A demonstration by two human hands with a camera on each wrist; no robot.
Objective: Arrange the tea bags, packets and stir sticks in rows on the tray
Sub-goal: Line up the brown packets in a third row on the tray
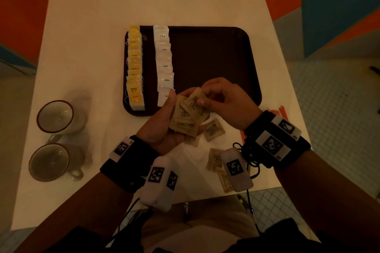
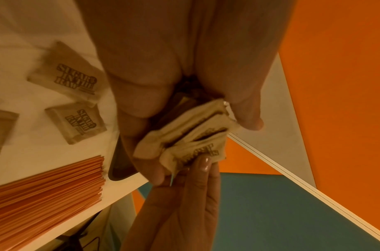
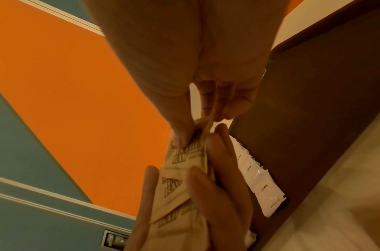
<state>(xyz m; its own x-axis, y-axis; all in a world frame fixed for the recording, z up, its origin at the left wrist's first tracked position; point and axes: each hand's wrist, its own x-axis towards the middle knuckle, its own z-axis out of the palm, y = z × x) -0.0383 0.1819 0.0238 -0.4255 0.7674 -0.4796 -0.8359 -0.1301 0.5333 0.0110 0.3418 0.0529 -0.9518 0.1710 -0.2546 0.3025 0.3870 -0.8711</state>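
Observation:
A dark brown tray (image 1: 216,57) lies mid-table with a row of yellow tea bags (image 1: 134,68) along its left edge and a row of white coffee packets (image 1: 164,63) beside it. My left hand (image 1: 164,117) holds a fanned stack of brown sugar packets (image 1: 185,117) above the tray's near edge. My right hand (image 1: 213,96) pinches the top sugar packet (image 1: 194,102) of that stack between thumb and fingers. In the left wrist view the stack (image 2: 184,135) sits between my fingers. In the right wrist view the pinched packet (image 3: 184,152) shows near the coffee packets (image 3: 259,183).
Two empty cups (image 1: 55,117) (image 1: 49,162) stand at the table's left. Loose sugar packets (image 1: 213,129) (image 1: 216,160) lie on the table near me. Orange stir sticks (image 2: 45,190) lie at the right, partly hidden by my right wrist (image 1: 273,137).

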